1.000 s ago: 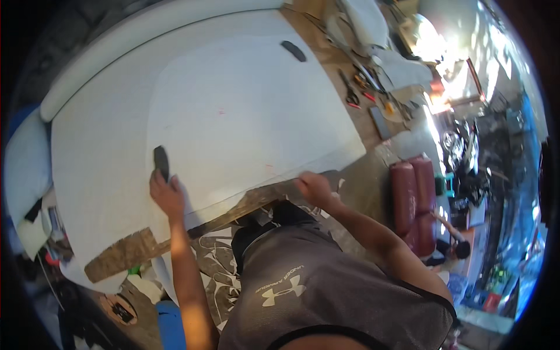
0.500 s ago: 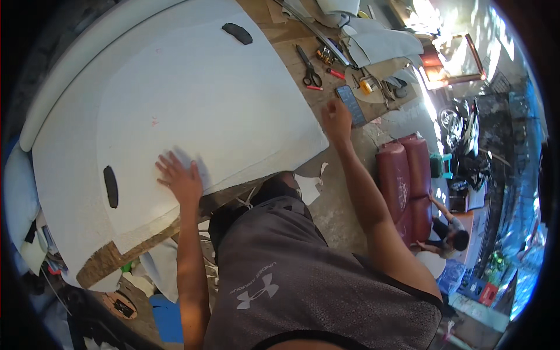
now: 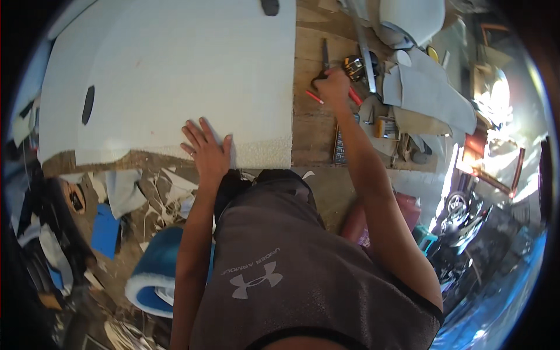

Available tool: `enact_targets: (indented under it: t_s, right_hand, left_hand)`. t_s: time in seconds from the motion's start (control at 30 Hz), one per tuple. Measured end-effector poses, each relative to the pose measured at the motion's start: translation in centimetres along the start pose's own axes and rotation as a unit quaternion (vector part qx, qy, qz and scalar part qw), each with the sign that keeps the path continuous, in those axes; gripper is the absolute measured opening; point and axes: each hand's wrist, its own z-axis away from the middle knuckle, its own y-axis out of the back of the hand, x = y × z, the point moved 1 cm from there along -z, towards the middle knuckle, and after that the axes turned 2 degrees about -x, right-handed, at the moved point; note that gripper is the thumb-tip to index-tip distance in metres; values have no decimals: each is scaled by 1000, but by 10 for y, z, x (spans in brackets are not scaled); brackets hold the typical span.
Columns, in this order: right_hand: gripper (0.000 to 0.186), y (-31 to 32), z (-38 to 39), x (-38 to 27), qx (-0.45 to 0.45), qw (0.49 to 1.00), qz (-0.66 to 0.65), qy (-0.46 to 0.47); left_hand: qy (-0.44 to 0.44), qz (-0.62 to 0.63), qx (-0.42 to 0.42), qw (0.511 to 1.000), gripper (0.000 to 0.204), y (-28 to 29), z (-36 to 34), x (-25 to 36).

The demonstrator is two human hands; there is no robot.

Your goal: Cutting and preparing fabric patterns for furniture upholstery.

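My left hand (image 3: 207,151) lies open, fingers spread, on a large white padded sheet (image 3: 186,81) near its front edge. Off the sheet's right side, my right hand (image 3: 333,90) is on the wooden tabletop (image 3: 308,131), its fingers curled at the dark handles of a pair of scissors (image 3: 325,52). The blades point away from me, and my hand covers part of the handles. A thin red marker (image 3: 314,96) lies just left of that hand, and a thicker red tool (image 3: 354,96) lies right of it. Two black pads, one of them a slim strip (image 3: 88,105), rest on the white sheet.
Beyond my right hand are a tape measure (image 3: 353,67), a metal ruler (image 3: 366,52) and grey material (image 3: 429,87). A phone (image 3: 340,143) lies partly behind my right forearm. Below the table's left side are scraps, a blue panel (image 3: 106,230) and a blue roll (image 3: 154,274).
My right hand has moved from beside the phone to the scissors. My left hand still rests on the white sheet. My view has turned, and the person by the red cushions is out of sight.
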Motion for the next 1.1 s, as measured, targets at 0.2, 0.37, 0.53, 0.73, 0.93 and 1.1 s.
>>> enact_targets:
  t_s: [0.2, 0.37, 0.53, 0.73, 0.93, 1.1]
  right_hand:
    - [40, 42, -4, 50, -298, 694, -621, -209]
    - [57, 71, 31, 69, -440, 646, -612, -118]
    - [69, 105, 63, 95, -508, 714, -482, -12]
    - [68, 109, 56, 120, -607, 707, -362, -30]
    - [64, 101, 16, 114, -639, 727, -245, 56]
    - [63, 75, -3, 102, -718, 613, -329, -9]
  left_hand:
    - [-28, -25, -48, 998, 78, 1, 38, 46]
    - [-95, -4, -46, 994, 72, -13, 19, 82]
    - [-61, -13, 1, 998, 68, -27, -16, 96]
    - [-79, -42, -75, 993, 70, -35, -10, 114]
    - [-105, 108, -27, 988, 72, -36, 11, 88]
    - [19, 58, -37, 997, 83, -25, 65, 68]
